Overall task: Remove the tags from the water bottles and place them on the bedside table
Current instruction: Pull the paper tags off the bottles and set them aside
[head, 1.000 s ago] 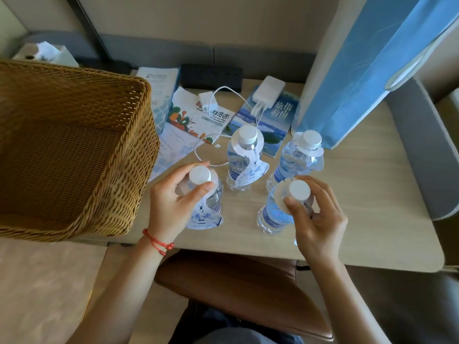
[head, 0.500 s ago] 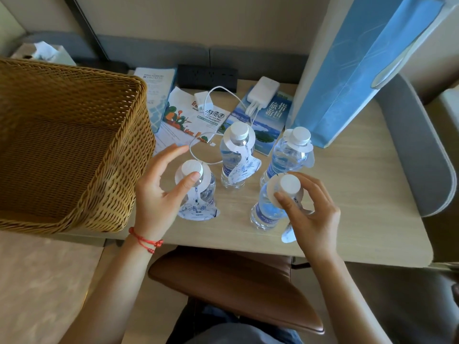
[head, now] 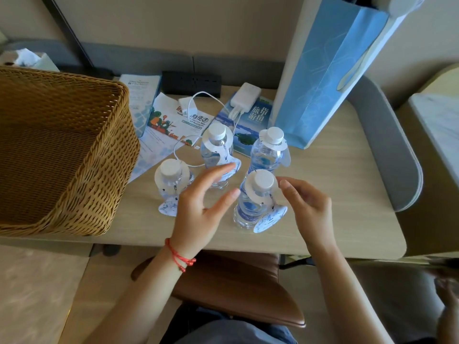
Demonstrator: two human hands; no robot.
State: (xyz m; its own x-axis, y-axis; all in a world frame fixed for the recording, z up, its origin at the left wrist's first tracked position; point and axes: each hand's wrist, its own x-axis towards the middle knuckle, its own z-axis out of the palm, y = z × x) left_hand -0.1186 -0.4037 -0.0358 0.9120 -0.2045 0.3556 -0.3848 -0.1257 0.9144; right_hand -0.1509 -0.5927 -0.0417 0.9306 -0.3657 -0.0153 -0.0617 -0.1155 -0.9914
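Observation:
Several small water bottles with white caps stand upright on the wooden table (head: 335, 194), each with a white-and-blue paper tag round its neck. The front right bottle (head: 250, 207) stands between my hands, its tag (head: 269, 220) hanging down its right side. My left hand (head: 203, 207) hovers just left of it, fingers spread and holding nothing. My right hand (head: 305, 207) is just right of it, fingers loosely curled near the cap, not gripping. The front left bottle (head: 171, 180), the back middle bottle (head: 216, 147) and the back right bottle (head: 269, 152) stand free.
A large wicker basket (head: 82, 184) fills the table's left side. Behind the bottles lie brochures (head: 173, 117), a white charger (head: 244, 96) with cable and a black power strip (head: 191, 83). A tall blue paper bag (head: 327, 70) stands at the back right. A brown chair (head: 236, 286) sits below the table edge.
My left hand has let go of the front left bottle and moved right toward the front right bottle. My right hand has released that bottle's cap and opened beside it.

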